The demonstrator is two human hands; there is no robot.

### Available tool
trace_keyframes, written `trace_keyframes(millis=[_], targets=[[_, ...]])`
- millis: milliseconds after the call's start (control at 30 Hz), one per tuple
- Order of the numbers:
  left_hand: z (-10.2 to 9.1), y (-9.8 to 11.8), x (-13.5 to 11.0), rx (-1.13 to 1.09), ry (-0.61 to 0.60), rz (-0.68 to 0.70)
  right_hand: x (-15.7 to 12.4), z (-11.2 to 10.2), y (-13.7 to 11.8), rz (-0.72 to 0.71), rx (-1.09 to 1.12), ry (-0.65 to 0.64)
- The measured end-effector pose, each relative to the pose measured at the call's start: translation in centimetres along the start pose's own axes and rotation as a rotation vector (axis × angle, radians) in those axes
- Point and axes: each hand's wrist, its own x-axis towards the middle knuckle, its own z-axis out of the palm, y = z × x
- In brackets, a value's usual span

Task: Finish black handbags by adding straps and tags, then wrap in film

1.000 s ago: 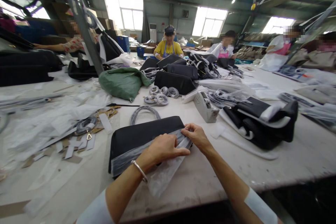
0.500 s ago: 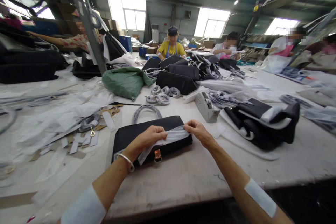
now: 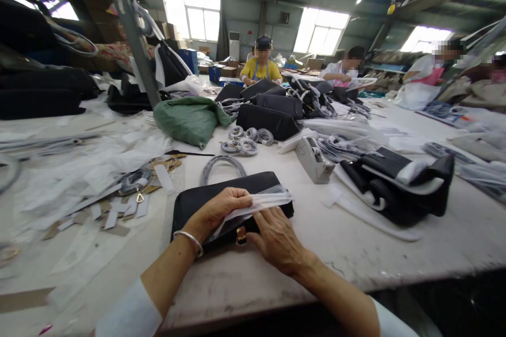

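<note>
A black handbag [image 3: 197, 201] lies on the worktable in front of me, its wrapped grey handle [image 3: 223, 162] arching at the far side. Across its front runs a strip of thin white wrapping film [image 3: 271, 199]. My left hand [image 3: 225, 208] pinches the film near its middle, over the bag. Just below the strip, my right hand [image 3: 279, 237] lies on the bag's front with fingers stretched out, its fingertips partly under the film. Between the hands shows a gold clasp [image 3: 241, 235], close to my right thumb.
A grey tape dispenser [image 3: 314, 160] stands to the right, beside another black bag [image 3: 399, 184] with white padding. Coiled wrapped straps [image 3: 245, 145], a green sack [image 3: 190, 118] and piled black bags [image 3: 269, 121] lie farther back. Paper tags [image 3: 118, 210] litter the left. A co-worker [image 3: 260, 66] sits opposite.
My right hand has let go of the film's right end and moved down and left onto the bag's front. My left hand keeps its pinch on the film.
</note>
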Motion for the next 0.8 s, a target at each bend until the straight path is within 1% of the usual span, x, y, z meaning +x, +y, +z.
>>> trace_keyframes(millis=[67, 133, 267, 367, 433, 500, 633, 800], targets=[[0.0, 0.0, -0.1, -0.001, 0.006, 0.005, 0.3, 0.4, 0.2, 0.006, -0.046, -0.016], [-0.1, -0.1, 0.0, -0.002, 0.002, 0.002, 0.4, 0.3, 0.5, -0.024, -0.054, -0.048], [-0.3, -0.1, 0.1, 0.007, -0.010, 0.007, 0.5, -0.8, 2.0, -0.058, -0.048, -0.083], [-0.4, 0.0, 0.1, 0.019, -0.009, 0.000, 0.4, -1.6, 3.7, -0.067, -0.078, -0.072], [-0.4, 0.0, 0.2, 0.030, -0.015, -0.009, 0.5, -1.8, 4.7, -0.062, -0.096, -0.043], [-0.4, 0.0, 0.2, 0.040, -0.020, -0.009, 0.7, -1.8, 5.3, -0.068, -0.111, 0.018], [-0.7, 0.0, 0.2, 0.027, -0.010, -0.016, 0.9, -1.5, 5.4, -0.102, -0.091, 0.139], [-0.5, 0.1, 0.1, 0.039, 0.016, -0.003, -0.3, -1.1, 5.6, -0.184, -0.021, 0.189]])
